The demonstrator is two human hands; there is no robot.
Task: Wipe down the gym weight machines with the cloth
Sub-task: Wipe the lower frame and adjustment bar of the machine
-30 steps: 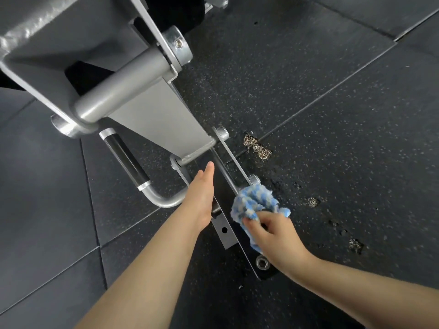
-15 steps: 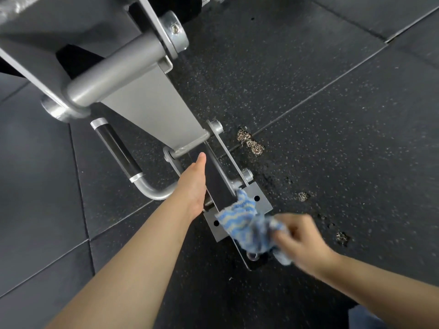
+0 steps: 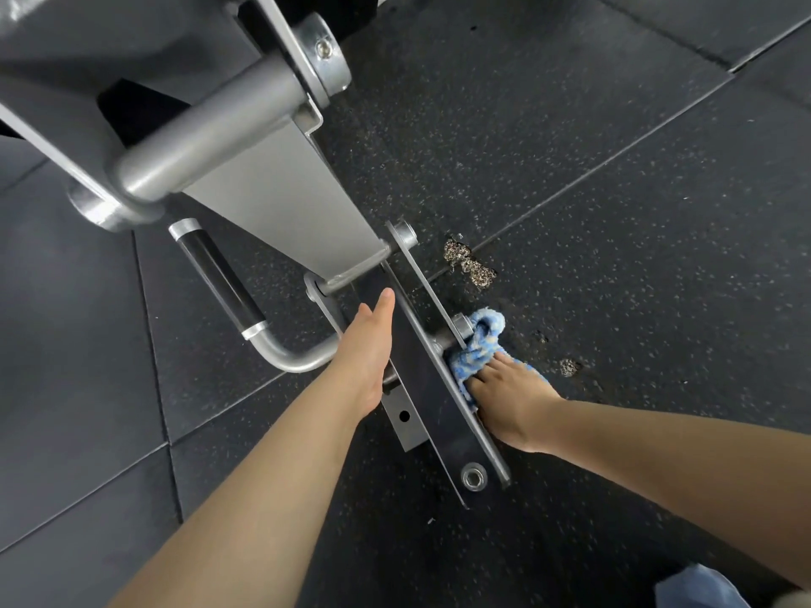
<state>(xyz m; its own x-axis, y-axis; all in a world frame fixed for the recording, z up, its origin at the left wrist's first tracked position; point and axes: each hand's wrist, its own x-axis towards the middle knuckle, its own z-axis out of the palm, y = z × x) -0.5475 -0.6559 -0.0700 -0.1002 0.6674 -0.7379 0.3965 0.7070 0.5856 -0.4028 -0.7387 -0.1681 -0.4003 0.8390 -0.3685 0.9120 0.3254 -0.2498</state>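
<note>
Cloth (image 3: 476, 348) work is under way low on the machine (image 3: 245, 168), down by the floor (image 3: 614, 212). Farthest left, a black grip (image 3: 217, 280) on a bent chrome bar (image 3: 289, 359) sticks out from the grey frame. Next comes the left hand (image 3: 366, 357), fingers straight and together, its edge resting along the dark base bar (image 3: 421, 370) near the pivot bracket; it holds nothing and seems only to steady the person. Right of it runs the slim metal link (image 3: 432, 296), bolted at both ends. Just beyond, the right hand (image 3: 504, 397) presses the bunched blue-and-white cloth against the link's lower bolt (image 3: 461, 323) and the plate beneath it; the fingers curl over the cloth, though the thumb is hidden. Past the cloth, the rubber floor shows a few crumbled patches (image 3: 469, 261).

As a judgement, the wipe is in its middle stretch on this one piece: the cloth sits at the joint, while the upper link, the large grey arm, the roller tube (image 3: 210, 138) and the handle show no sign either way of being cleaned. Those surfaces, and any other machines out of view, likely remain to be done.
</note>
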